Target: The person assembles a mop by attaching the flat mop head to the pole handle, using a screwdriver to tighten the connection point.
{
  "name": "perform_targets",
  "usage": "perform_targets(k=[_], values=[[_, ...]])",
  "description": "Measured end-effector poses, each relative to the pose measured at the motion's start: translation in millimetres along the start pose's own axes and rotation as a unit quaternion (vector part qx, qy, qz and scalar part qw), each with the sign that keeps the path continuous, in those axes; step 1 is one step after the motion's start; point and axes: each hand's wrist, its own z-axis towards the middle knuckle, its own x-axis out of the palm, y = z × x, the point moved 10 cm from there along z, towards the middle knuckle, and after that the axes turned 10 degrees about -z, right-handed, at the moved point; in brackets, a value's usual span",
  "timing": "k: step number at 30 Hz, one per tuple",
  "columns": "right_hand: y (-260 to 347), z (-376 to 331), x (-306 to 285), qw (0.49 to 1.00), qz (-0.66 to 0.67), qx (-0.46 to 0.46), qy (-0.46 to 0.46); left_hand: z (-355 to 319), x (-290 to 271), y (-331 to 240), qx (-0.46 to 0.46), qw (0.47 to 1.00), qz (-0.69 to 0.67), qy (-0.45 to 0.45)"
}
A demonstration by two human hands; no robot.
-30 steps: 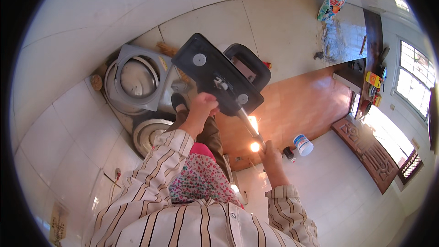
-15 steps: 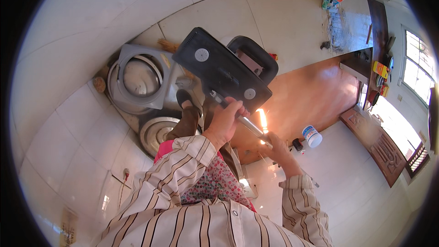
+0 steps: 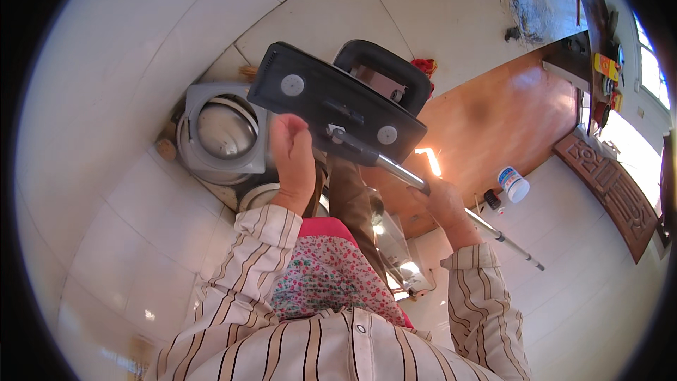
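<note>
A metal pole (image 3: 399,171) with a dark upper section slants across the middle, and my right hand (image 3: 438,203) is wrapped round it. Its pale forked tip (image 3: 337,131) overlaps a black rectangular plate (image 3: 317,102) bearing two pale round discs; whether they are joined I cannot tell. Behind the plate stands a black rounded frame (image 3: 422,85) with an opening through it. My left hand (image 3: 293,159) is off the pole, beside the plate's lower left edge. Its fingers are stretched away from me, foreshortened and slightly blurred, with nothing visible in them.
On the left stands a grey bucket unit (image 3: 261,127) with a round metal basket (image 3: 227,130). A white tub (image 3: 513,183) and a small dark object (image 3: 491,200) are at right. Beyond lie a carved wooden panel (image 3: 606,194) and a reddish-brown surface (image 3: 493,113).
My left hand has let go of the pole and moved left beside the black plate. The pole's tip has shifted up onto the plate, and my right hand has moved slightly up and right.
</note>
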Motion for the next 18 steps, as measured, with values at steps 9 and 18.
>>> perform_targets(k=[9,18], values=[[9.0,3.8,-25.2,0.99,-0.042,-0.037,-0.127,30.2,39.4,-14.8,0.182,0.958,0.217,0.043],[7.8,-4.3,-23.6,0.997,0.003,0.038,-0.07,29.1,61.5,-8.2,0.265,0.903,0.33,0.072]])
